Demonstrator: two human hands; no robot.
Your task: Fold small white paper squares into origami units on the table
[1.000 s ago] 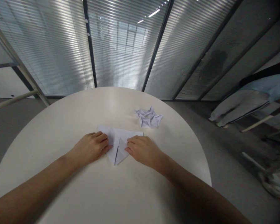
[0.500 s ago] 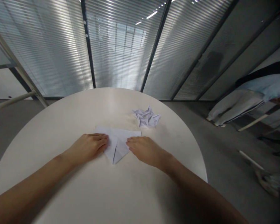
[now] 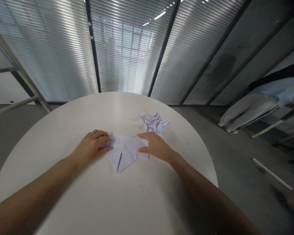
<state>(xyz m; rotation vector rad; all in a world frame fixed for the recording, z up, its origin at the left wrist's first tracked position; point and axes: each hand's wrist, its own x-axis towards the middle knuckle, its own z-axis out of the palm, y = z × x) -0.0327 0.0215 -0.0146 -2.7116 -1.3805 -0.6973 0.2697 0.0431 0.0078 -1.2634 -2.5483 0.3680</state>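
A partly folded sheet of white paper [image 3: 127, 151] lies on the round white table, its pointed end toward me. A dark slit runs up from that point between two folded edges. My left hand [image 3: 91, 145] grips the paper's left corner with curled fingers and the thumb below; its fingertips look slightly blurred. On the right side, my right hand [image 3: 155, 145] holds the flap, forefinger along the top and thumb lower down. Just beyond my right hand sits a finished-looking folded paper piece [image 3: 154, 123] with several spiky points.
The round white table [image 3: 107, 205] fills the middle. Behind it stands a glass partition with blinds [image 3: 127, 49]. A metal frame [image 3: 22, 75] rises at left. At far right a person in light trousers [image 3: 250, 109] stands near other furniture.
Both hands have shifted from pressing flat on the paper to gripping its side corners. The right hand has moved up and outward, and the right flap's shape has changed.
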